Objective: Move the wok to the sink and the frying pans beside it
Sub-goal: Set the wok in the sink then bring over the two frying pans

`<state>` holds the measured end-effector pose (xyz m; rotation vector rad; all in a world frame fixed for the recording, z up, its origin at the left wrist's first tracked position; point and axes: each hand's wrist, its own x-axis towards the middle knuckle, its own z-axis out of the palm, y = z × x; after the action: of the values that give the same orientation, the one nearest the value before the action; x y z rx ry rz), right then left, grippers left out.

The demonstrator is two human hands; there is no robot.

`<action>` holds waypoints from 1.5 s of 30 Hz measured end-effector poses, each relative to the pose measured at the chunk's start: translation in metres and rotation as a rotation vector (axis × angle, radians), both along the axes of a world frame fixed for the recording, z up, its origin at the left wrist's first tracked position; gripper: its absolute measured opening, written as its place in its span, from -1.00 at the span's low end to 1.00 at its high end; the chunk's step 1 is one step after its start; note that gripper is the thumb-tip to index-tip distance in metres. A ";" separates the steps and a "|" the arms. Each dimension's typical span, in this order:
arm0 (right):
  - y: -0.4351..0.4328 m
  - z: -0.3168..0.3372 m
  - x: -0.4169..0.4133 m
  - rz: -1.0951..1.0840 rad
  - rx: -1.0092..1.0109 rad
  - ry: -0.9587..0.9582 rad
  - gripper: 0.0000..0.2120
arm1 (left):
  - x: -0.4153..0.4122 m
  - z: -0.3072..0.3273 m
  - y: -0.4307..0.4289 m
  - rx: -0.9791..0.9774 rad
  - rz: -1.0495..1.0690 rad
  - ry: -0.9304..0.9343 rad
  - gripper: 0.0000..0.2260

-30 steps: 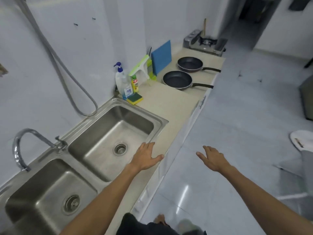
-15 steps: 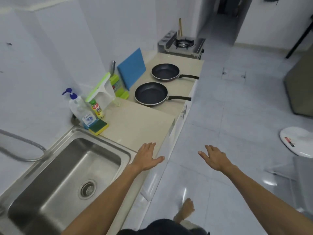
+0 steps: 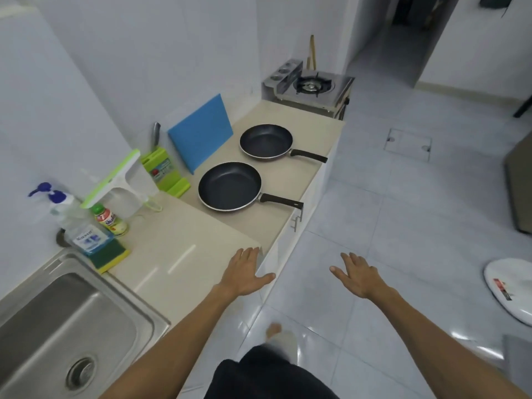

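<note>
1. the table [image 3: 184, 254] runs away from the person, sink [image 3: 51, 326] at the near left.
2. two frying pans lie ahead: near pan [image 3: 229, 185], far pan [image 3: 266, 141], handles pointing right toward the table edge.
3. no wok in view.
4. left hand [image 3: 244, 273] spread, empty, nearer the pans; right hand [image 3: 355, 276] spread over floor.

Bare forearms, no sleeves — both hands [image 3: 247, 276] ungloved, ringless — dark shorts [image 3: 267, 375] below.
</note>
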<state>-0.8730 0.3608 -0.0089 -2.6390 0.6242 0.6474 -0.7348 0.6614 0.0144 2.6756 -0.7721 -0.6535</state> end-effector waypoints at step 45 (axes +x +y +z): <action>-0.264 -0.072 0.523 0.416 0.144 -0.318 -0.63 | 0.228 -0.098 -0.318 -0.384 1.454 0.225 -0.48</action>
<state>-0.3497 0.0972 -0.0805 -2.6675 -0.0637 0.3476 -0.5064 0.3431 -0.0836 1.9866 0.9732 -0.2970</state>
